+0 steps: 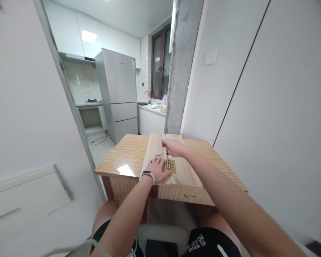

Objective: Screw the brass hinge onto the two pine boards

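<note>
Black shorts [212, 244] before glossy bench [123, 153], drawer [176, 194] closed, fridge [120, 80] beyond; right grip [172, 147] holds a screwdriver [167, 153], left grip [157, 169] spread.

The right grip [174, 147] is hiding most of the small tool [167, 154], whose tip is appearing too small to tell. The left grip [157, 169] is covering part of the hinge [172, 166]. Stickers [133, 63] on the refrigerator [121, 80] are showing illegible print. The bottom edge is cutting off a dark object [319, 249] at lower right.
</note>
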`<act>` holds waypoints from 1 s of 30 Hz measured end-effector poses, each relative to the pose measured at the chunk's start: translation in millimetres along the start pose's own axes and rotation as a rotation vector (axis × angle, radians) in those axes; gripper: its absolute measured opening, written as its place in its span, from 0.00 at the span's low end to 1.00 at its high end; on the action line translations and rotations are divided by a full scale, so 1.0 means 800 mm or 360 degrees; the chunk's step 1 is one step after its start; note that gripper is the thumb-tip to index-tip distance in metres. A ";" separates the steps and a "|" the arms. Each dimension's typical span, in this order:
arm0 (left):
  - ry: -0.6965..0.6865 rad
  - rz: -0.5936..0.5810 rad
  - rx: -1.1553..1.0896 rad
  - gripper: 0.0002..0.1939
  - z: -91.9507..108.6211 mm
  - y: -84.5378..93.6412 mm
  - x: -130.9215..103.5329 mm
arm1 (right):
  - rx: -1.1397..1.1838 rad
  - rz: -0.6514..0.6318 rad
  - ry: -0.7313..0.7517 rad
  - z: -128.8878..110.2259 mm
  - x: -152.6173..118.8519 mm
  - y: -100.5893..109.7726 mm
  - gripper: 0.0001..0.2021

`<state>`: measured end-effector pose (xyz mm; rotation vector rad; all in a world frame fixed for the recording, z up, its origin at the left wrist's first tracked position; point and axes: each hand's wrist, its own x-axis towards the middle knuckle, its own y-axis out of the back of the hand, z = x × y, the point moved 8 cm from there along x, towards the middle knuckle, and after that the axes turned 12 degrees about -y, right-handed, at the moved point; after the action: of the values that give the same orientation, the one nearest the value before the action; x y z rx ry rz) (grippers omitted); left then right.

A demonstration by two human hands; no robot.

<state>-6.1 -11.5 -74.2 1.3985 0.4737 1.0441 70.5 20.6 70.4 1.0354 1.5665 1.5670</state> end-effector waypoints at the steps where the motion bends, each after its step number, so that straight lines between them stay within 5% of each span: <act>1: -0.0004 0.0012 0.0004 0.45 0.000 0.000 0.000 | -0.0014 0.0008 0.0001 0.000 0.000 0.000 0.15; 17: -0.0016 0.0026 0.0003 0.43 0.001 0.002 0.001 | -0.0345 0.0169 0.0076 -0.015 -0.004 0.002 0.06; 22: -0.0021 0.0032 0.0006 0.44 0.001 0.001 0.001 | -0.0340 0.0161 -0.0044 -0.009 -0.001 0.003 0.15; 30: -0.0013 0.0016 -0.0001 0.43 -0.001 -0.002 0.000 | -0.0136 0.0071 0.0032 -0.005 -0.007 -0.005 0.10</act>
<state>-6.0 -10.7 -75.4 1.4054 0.4607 1.0459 69.1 13.7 66.2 1.0172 1.4859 1.6646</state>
